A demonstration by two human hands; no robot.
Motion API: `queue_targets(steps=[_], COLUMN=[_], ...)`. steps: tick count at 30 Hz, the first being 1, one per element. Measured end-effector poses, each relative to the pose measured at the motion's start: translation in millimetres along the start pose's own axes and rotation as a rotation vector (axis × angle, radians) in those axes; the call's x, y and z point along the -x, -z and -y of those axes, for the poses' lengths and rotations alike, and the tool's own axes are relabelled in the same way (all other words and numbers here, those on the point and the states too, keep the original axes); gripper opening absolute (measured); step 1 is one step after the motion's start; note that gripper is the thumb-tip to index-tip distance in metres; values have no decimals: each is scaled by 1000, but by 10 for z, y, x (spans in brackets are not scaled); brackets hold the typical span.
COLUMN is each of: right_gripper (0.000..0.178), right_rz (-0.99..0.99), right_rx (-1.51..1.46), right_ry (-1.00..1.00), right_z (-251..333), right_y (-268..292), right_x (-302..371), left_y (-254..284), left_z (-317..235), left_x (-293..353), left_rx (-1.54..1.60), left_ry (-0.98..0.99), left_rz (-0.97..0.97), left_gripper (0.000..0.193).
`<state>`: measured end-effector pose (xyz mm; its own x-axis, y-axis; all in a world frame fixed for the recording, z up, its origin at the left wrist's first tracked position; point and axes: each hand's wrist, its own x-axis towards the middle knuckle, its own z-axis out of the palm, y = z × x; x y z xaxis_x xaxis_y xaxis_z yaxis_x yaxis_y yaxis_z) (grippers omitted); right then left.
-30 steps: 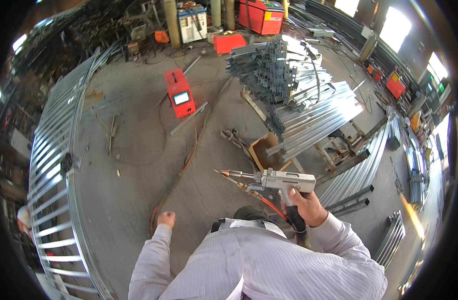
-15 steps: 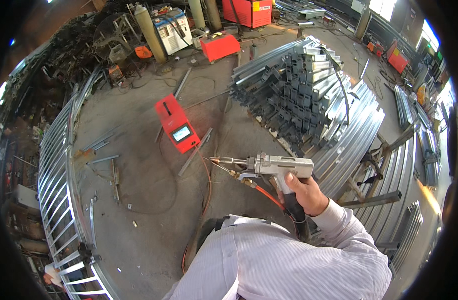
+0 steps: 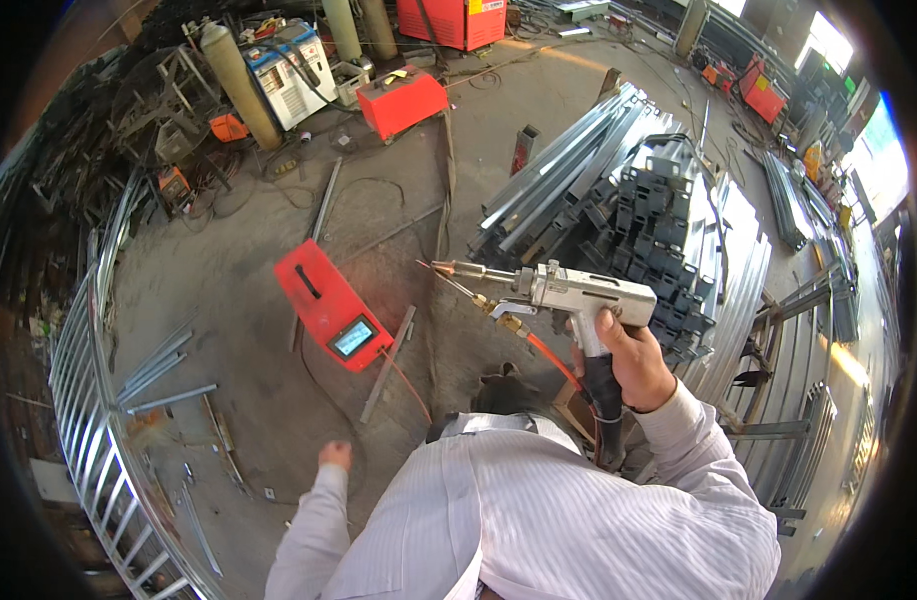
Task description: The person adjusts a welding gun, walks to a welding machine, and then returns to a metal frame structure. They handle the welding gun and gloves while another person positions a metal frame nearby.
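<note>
My right hand (image 3: 636,365) is wrapped round the grip of a silver handheld welding gun (image 3: 597,292). The gun's copper-coloured nozzle points left, with a thin wire guide running beneath it. An orange hose (image 3: 551,362) and a thick black sleeve (image 3: 606,395) lead down from the gun. My left hand (image 3: 336,456) hangs low on the left over the floor, small and blurred; its fingers cannot be made out. Ahead of it on the floor sits a red wire feeder box (image 3: 324,295) with a lit screen (image 3: 353,338) and a black top handle.
A stack of square metal tubes (image 3: 659,215) lies to the right of the feeder. On the left stands a long silver railing (image 3: 104,480). Loose tubes (image 3: 159,370) and cables lie on the floor. Farther back are a gas cylinder (image 3: 241,85) and a red machine (image 3: 404,103).
My left hand has come into view at the lower left. The welding gun has risen slightly and shifted right in view. The feeder and tube stack look nearer.
</note>
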<state>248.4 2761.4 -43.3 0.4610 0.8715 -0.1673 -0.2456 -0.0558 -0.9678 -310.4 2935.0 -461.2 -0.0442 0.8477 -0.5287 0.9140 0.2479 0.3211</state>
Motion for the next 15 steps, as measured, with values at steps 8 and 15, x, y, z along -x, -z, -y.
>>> queue_targets(steps=[8,15], right_gripper=[58,45], right_rz=[-61,-166], right_rx=[-157,-233], right_ry=[-9,-8], right_z=[-50,418], right_y=[56,190], right_x=[-1913,-3318], left_y=[816,1054], left_z=[-2364,-2457], left_x=[-2023,-2694], left_rx=[223,-328], left_ry=[-292,-171], left_rz=[5,333], left_gripper=[23,45])
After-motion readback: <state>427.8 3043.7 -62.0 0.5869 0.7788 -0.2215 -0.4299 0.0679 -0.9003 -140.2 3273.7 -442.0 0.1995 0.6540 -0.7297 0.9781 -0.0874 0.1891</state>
